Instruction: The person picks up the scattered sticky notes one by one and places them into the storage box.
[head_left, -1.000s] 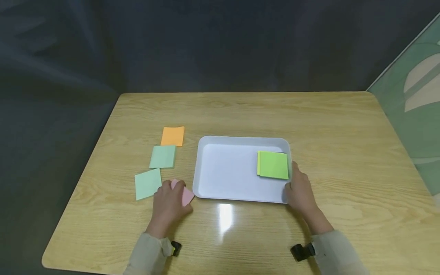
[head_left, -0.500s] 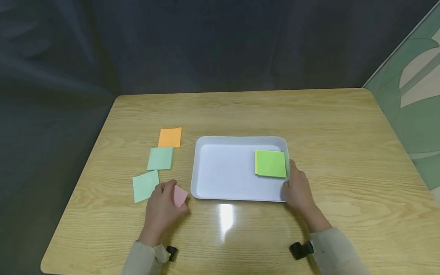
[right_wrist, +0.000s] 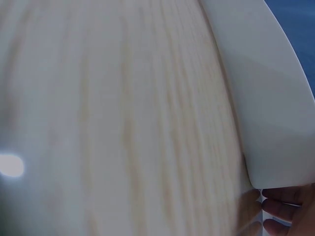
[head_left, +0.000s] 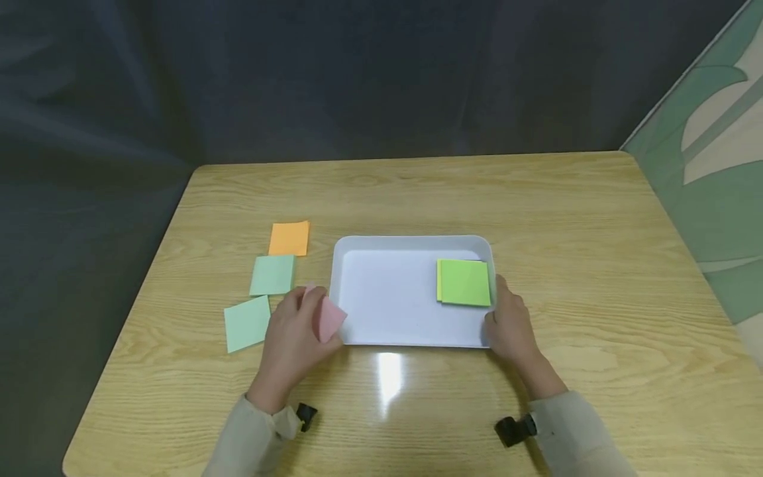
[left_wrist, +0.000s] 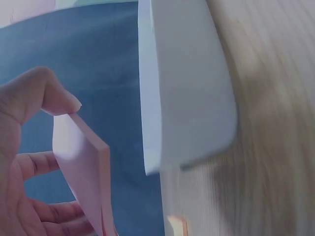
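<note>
The left hand [head_left: 295,338] grips a tilted pink pad [head_left: 330,319] between thumb and fingers, perhaps for easy lifting; the right hand [head_left: 511,328] holds the white tray [head_left: 387,291], likely steadying it.

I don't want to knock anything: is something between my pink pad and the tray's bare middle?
Only the left rim of the tray, near the left hand; nothing else visible stands between the pink pad and the tray's bare middle.

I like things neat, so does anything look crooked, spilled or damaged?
The nearer mint pad lies turned against the farther mint pad, and in the tray the lime pad sits offset over a yellow one. No spill or damage shows.
</note>
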Action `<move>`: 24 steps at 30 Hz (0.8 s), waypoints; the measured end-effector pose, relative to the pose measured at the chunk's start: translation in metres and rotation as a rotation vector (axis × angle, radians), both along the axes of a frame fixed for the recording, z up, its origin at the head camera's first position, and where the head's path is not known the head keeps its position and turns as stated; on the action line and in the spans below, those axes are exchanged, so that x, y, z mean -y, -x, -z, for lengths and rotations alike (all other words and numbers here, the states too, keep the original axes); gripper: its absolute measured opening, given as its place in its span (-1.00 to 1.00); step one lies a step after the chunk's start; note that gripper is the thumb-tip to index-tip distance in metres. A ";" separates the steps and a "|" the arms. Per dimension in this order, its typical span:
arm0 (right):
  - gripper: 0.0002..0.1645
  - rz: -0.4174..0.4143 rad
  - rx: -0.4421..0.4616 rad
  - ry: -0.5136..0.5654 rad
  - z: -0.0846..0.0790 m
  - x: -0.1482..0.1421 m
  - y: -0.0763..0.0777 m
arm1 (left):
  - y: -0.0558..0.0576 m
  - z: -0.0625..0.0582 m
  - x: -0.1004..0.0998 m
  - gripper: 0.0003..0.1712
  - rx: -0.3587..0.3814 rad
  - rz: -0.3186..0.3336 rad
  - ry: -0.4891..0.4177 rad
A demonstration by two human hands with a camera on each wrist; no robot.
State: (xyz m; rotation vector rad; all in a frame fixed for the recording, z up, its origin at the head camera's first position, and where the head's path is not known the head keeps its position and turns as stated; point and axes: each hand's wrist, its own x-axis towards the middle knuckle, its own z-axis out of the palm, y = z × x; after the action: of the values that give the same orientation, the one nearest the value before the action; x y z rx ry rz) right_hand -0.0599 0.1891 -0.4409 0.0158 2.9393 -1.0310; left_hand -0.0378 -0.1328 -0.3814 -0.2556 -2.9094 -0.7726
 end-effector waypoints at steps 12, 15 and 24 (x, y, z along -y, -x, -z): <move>-0.27 0.002 -0.034 0.005 0.000 0.001 0.001 | 0.026 0.006 -0.046 -0.31 -0.004 0.198 0.020; -0.27 0.003 -0.034 0.006 -0.001 0.002 0.001 | 0.030 0.011 -0.056 -0.30 0.019 0.248 0.040; -0.28 0.023 0.006 0.006 -0.002 0.003 -0.002 | 0.037 0.025 -0.077 -0.26 0.080 0.404 0.098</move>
State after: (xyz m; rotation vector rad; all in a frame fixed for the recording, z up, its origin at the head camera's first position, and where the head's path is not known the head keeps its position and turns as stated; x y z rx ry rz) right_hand -0.0582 0.1866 -0.4389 0.0523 2.9377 -1.0409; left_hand -0.0745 -0.0559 -0.4069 -0.8621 -3.0125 -0.7010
